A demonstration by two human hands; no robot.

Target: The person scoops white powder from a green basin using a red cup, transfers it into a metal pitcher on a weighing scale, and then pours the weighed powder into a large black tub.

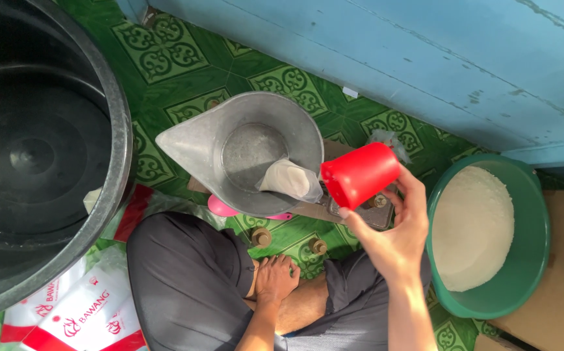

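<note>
My right hand point(396, 234) holds a red plastic cup point(360, 174), tipped on its side with its mouth toward a grey metal scale pan point(188, 140). A small clear bag partly filled with white grain point(290, 179) sits in the pan at its right side, right beside the cup's mouth. My left hand point(275, 278) rests on my leg, fingers spread, holding nothing. The pan stands on a pink-based weighing scale point(220, 208).
A green basin point(535, 247) heaped with white grain sits at right. A large black barrel point(41, 149) fills the left. Red-and-white printed sacks point(80, 312) lie at lower left. Small brass weights point(260, 236) stand on the green patterned floor. A blue wall runs along the top.
</note>
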